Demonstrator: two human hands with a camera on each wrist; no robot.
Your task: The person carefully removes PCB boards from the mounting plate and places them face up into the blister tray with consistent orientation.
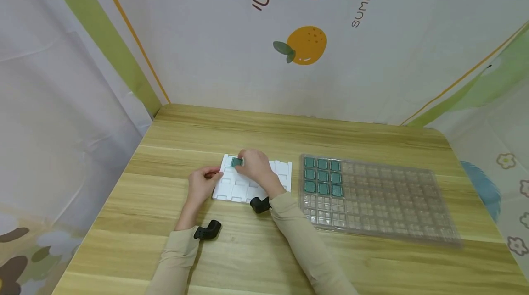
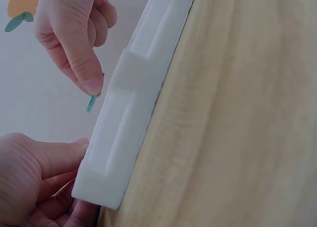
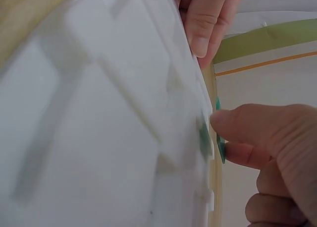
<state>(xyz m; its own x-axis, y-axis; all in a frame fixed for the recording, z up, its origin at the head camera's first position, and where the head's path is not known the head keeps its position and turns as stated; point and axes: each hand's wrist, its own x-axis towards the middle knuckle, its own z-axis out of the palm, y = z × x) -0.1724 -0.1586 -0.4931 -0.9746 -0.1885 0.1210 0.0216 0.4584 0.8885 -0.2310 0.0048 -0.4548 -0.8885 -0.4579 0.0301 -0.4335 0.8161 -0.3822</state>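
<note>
1. Two hands meet over a white foam tray (image 1: 252, 180) lying flat on the wooden table (image 1: 264, 249), left of center in the head view.
2. Right hand (image 1: 257, 166) pinches a small green chip (image 1: 236, 162) between thumb and fingertips and holds it over the tray's far-left pocket. The right wrist view shows the chip (image 3: 220, 147) standing on edge against the foam rim, which looks like the angle for tipping it into the recess.
3. Left hand (image 1: 202, 184) grips the tray's left edge. In the left wrist view its fingers (image 2: 54, 160) curl against the near corner of the foam (image 2: 124, 138), seemingly to steady the light tray so it cannot slide under the other hand.
4. From that same left wrist view the chip (image 2: 90, 103) is a thin green sliver hanging below the right fingertip, just beside the foam wall and not yet seated.
5. Off to the right sits a large clear plastic blister tray (image 1: 376, 198), apart from the foam one. Nine green chips (image 1: 323, 176) fill a three-by-three block in its far-left corner, the side nearest the working hands; the other pockets look unfilled.
6. Black wrist-camera mounts (image 1: 208, 230) show on both beige sleeves.
7. Behind the table hangs a cloth backdrop (image 1: 306, 45) printed with oranges and the word SUMMER.
</note>
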